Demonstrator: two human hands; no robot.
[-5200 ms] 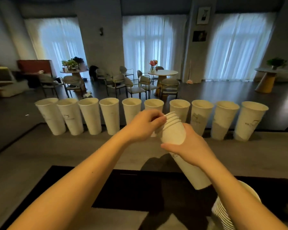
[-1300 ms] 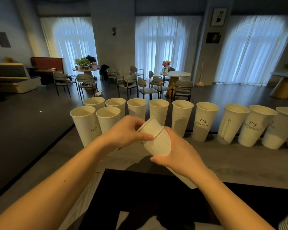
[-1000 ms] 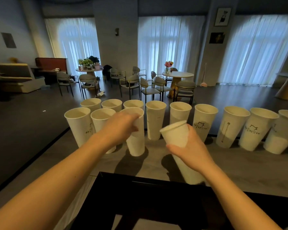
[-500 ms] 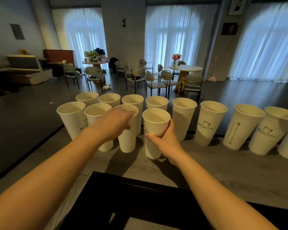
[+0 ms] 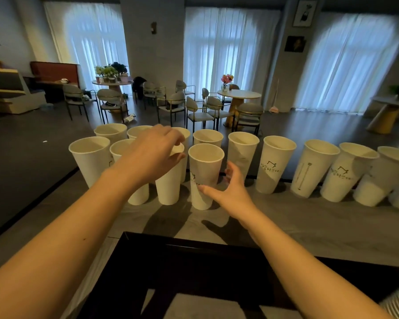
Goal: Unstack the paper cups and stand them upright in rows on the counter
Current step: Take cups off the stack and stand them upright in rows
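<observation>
Crowding cups [image 5: 277, 166] beside hands

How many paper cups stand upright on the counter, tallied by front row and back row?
Front-row paper cups: 4
Back-row paper cups: 10
Total: 14

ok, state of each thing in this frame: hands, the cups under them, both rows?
left hand: over the third front cup, fingertips pinching its rim
third front cup: upright on the counter
right hand: fingers spread, thumb touching the fourth front cup
fourth front cup: upright, standing on its own
front row: four cups, upright
back row: upright, runs to the right frame edge
counter: cups on it
</observation>
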